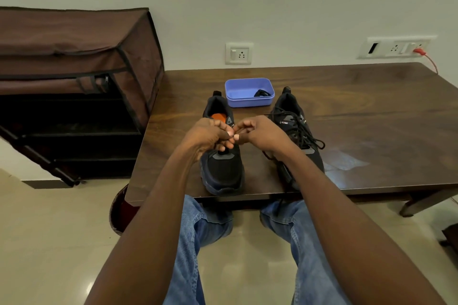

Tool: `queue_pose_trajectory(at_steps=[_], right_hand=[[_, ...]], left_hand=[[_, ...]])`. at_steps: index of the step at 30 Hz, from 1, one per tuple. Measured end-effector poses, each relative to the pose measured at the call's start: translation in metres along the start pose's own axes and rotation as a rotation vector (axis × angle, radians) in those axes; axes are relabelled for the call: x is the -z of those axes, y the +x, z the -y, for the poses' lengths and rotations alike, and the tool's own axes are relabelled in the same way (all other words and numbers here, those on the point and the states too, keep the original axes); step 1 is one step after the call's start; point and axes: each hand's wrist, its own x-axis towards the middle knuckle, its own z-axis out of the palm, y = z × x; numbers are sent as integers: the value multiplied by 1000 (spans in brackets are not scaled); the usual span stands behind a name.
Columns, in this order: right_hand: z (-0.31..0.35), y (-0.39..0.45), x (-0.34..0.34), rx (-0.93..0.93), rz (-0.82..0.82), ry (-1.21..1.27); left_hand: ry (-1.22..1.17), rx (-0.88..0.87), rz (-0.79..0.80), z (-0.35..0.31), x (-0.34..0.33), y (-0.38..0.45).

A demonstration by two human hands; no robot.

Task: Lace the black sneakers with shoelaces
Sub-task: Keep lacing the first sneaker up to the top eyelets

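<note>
**Both hands meet over the unlaced sneaker**

Two black sneakers stand on the dark wooden bench (347,116), toes pointing to 6 o'clock, toward the person. The left sneaker (221,168) has its orange insole visible at the open heel, and its toe reaches close to the near edge of the bench. The right sneaker (295,129) stands beside it at 3 o'clock and already carries a black shoelace (311,137), with loose loops lying over its tongue and one end hanging down past the bench edge.

The left hand (207,137) and the right hand (260,134) come together above the middle of the left sneaker. On both hands the fingers are curled and the fingertips nearly touch each other. The grip of each hand looks pinched together on something small and dark, but the fingers hide it, so I cannot tell if it is a lace.

Behind the sneakers, at 12 o'clock, a blue plastic box (244,100) sits on the bench with a small dark bundle (261,93) inside, at its right end. At 9 o'clock of the bench a brown fabric shoe rack (74,57) stands on the floor. On the wall there are a socket plate (239,53) and a switch panel (396,47) with a red plug.
</note>
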Motion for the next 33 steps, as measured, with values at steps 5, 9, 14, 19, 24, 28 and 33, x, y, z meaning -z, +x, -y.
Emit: queue_pose_trajectory(at_steps=[5, 9, 14, 19, 24, 28, 33], right_hand=[[-2, 5, -7, -57, -51, -6], [-13, 13, -12, -168, -77, -244], [-11, 13, -18, -204, -41, -298], [-6, 13, -24, -211, -41, -352], [-5, 13, -29, -224, -132, -470], [-6, 14, -27, -218, -111, -473], [-3, 13, -30, -171, -79, -472]], left_hand=[[30, 37, -15, 3, 3, 1], [226, 211, 10, 10, 6, 7], [322, 270, 45, 14, 4, 11], [321, 279, 62, 15, 5, 14], [306, 267, 54, 17, 7, 14], [306, 262, 54, 17, 7, 15], [318, 265, 64, 17, 7, 15]])
